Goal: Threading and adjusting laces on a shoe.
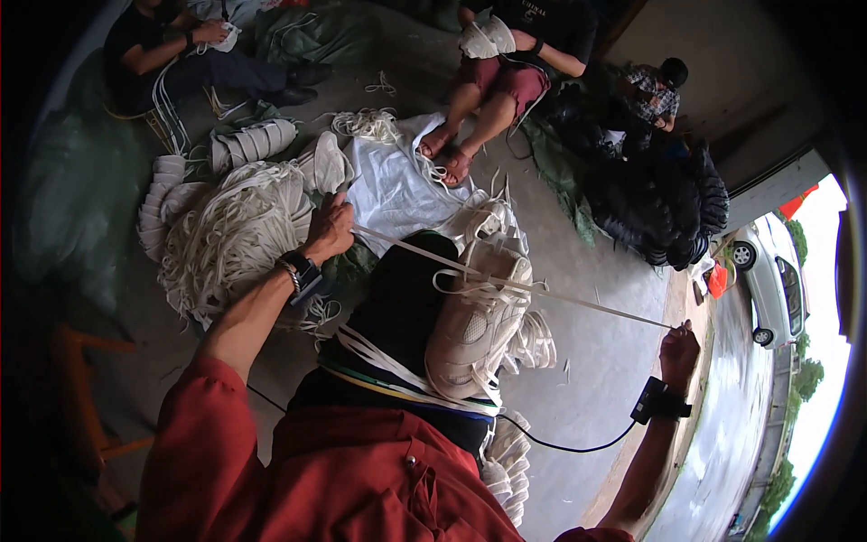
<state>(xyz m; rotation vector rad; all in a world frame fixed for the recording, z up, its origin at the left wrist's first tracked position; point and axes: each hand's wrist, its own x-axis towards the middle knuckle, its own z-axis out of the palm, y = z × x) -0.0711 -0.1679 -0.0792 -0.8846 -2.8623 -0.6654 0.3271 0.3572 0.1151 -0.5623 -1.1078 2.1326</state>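
Your left hand (332,228) and right hand (679,350) each pinch the flat off-white fabric lace (596,304), stretched taut across the beige mesh shoe (462,336) on your lap (393,294); threading seems begun, but I cannot tell how much remains.

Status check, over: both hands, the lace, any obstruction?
Left hand and right hand gripping a pale lace, straight between them. Lace crosses the beige shoe; threading unclear. Nothing visibly blocking the span.
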